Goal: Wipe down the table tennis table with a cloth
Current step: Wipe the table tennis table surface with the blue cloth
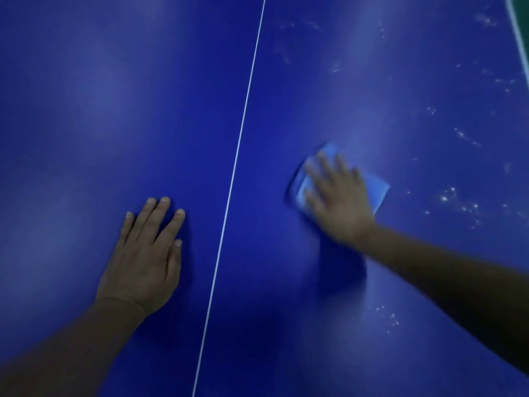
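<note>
The dark blue table tennis table (114, 110) fills the view, split by a thin white centre line (237, 156). A light blue folded cloth (378, 190) lies flat on the right half. My right hand (337, 202) presses down on the cloth with fingers spread, and it is motion-blurred. My left hand (146, 253) rests flat, palm down, on the left half just beside the centre line, holding nothing.
White specks and smudges (458, 199) dot the right half of the table, toward the far right and near my right forearm. The table's white side edge (518, 32) shows at the top right corner, with green floor beyond.
</note>
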Available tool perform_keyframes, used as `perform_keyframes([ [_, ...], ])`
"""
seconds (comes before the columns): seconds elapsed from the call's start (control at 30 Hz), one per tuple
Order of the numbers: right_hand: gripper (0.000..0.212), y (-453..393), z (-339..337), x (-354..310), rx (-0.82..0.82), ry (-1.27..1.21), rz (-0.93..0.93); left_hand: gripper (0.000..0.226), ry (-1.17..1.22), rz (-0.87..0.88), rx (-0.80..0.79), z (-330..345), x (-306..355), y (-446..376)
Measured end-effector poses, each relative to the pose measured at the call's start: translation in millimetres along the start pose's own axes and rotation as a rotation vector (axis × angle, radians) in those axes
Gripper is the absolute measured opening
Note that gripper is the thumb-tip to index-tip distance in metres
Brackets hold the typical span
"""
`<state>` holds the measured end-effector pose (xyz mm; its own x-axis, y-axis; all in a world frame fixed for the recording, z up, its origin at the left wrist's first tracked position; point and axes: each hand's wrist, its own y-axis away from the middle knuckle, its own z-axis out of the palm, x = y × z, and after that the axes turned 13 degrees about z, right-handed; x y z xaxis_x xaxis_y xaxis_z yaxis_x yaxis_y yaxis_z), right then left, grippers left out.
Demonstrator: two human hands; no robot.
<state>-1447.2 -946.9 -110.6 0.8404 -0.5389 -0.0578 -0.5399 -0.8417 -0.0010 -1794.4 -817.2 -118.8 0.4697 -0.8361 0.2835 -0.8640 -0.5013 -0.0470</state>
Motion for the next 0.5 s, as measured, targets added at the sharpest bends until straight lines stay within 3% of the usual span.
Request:
perform_keyframes([
  [0.1, 0.054, 64, 3, 0, -0.094, 0.026, -0.554, 0.056, -0.003, -0.004, -0.006, 0, 0, 1],
  [0.17, 0.053, 29, -3, 12, -0.114, 0.053, -0.637, 0.056, -0.005, -0.005, -0.006, 0, 0, 1],
  [0.23, 0.052, -33, -4, 21, -0.026, 0.058, -0.397, 0.056, -0.007, -0.004, 0.001, 0, 0, 0],
  [0.33, 0.056, -110, -15, 41, -0.037, -0.018, 0.273, 0.056, -0.004, -0.003, 0.01, -2, 1, 0],
  [0.37, 0.057, -118, -17, 40, -0.041, -0.053, 0.395, 0.056, -0.003, -0.006, 0.013, -2, 2, 0],
  [0.43, 0.057, -104, -12, 21, -0.034, -0.013, 0.309, 0.057, 0.002, -0.008, 0.011, -2, 2, 0],
  [0.5, 0.059, -52, -5, -3, -0.029, 0.021, -0.025, 0.057, 0.002, -0.005, 0.01, -2, 1, -1],
])
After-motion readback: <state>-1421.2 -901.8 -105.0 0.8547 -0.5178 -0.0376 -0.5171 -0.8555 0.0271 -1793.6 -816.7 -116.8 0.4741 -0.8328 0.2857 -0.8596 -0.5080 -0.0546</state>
